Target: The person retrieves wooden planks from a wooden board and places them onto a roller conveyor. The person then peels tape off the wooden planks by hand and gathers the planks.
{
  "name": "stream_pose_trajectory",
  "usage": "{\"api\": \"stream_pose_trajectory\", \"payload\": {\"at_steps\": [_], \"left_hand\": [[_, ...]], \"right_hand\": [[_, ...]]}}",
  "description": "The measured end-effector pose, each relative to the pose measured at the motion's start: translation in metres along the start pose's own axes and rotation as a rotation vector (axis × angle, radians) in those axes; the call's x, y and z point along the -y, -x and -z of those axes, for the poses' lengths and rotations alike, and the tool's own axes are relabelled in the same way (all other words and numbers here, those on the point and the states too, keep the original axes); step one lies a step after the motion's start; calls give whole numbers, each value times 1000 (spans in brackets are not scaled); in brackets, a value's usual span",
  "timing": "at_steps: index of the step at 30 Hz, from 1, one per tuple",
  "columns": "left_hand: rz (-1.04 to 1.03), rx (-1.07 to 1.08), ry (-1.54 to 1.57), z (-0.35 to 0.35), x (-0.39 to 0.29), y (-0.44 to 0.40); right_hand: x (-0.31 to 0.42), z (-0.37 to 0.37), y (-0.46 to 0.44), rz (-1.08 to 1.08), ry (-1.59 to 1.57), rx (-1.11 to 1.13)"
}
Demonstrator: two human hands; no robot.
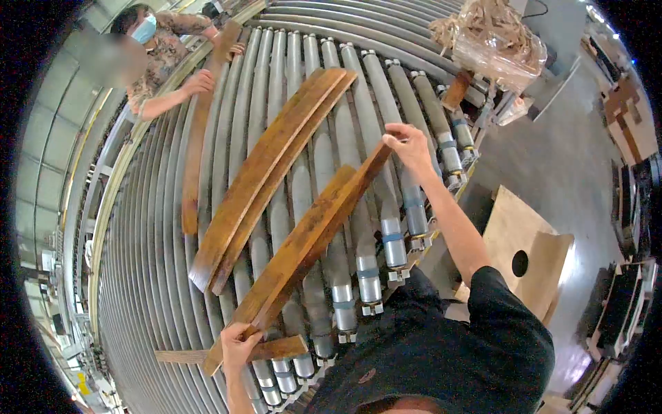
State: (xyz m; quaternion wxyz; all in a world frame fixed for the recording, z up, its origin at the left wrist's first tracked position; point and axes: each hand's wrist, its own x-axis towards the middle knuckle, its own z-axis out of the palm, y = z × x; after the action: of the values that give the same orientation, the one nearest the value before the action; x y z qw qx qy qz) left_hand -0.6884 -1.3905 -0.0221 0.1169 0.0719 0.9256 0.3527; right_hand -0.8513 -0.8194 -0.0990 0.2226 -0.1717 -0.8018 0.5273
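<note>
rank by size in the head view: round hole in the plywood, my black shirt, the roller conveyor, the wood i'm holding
1. Roller conveyor, by far
2. Black shirt, though nearness to the camera enlarges it
3. Held wood
4. Round hole

Plywood panel (514,233) (round-holed) — crumpled plastic (498,47), grey floor (586,141).

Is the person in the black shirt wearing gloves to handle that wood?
No, the left hand and the right hand both show bare fingers gripping the long wooden piece.
</note>
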Motion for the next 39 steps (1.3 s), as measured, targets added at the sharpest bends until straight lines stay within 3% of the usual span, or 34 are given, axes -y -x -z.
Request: {"api": "stream_pose_trajectory", "payload": {"at_steps": [2, 5, 7, 9, 12, 14, 16, 17, 20, 24, 26, 28, 30, 32, 34, 37, 39], "left_hand": [[96, 60, -7, 10, 17, 7], [-221, -112, -318, 8, 24, 6], [-191, -39, -411, 1, 6, 1], [-126, 75, -537, -11, -8, -7], [-155, 26, -515, -7, 4, -23], [-170, 19, -550, -6, 8, -25], [-165, -13, -503, -8, 7, -24], [-224, -32, -513, -9, 13, -22], [-310, -39, -482, -10, 11, -18], [-136, -17, -363, -21, -14, -19], [-62, -28, -347, -23, -15, -16], [-57, -41, -324, -22, -12, -19], [-146, -147, -373, -28, -13, -31], [-194, -247, -450, -33, -22, -40], [-284, -292, -542, -41, -36, -61], [-336, -287, -551, -55, -54, -83], [-247, -247, -593, -63, -51, -89]], "right_hand": [[2, -2, 0, 28, 50, 48], [5, -12, -8, 153, 179, 95], [2, -25, -13, 330, 357, 64], [7, -34, -10, 270, 321, 169], [19, -34, 4, 74, 110, 319], [13, -37, 18, 271, 309, 210], [7, -42, 35, 232, 276, 168], [3, -44, 40, 332, 300, 145], [6, -36, 49, 225, 219, 117], [-11, 0, 26, 356, 291, 130], [-25, 59, -19, 550, 380, 118], [-32, 112, -54, 639, 767, 62], [-71, 151, -85, 650, 965, 197], [-84, 162, -108, 424, 987, 377], [-74, 160, -133, 617, 1172, 452], [-71, 149, -155, 538, 1183, 730], [-21, 146, -127, 804, 1056, 845]]}}
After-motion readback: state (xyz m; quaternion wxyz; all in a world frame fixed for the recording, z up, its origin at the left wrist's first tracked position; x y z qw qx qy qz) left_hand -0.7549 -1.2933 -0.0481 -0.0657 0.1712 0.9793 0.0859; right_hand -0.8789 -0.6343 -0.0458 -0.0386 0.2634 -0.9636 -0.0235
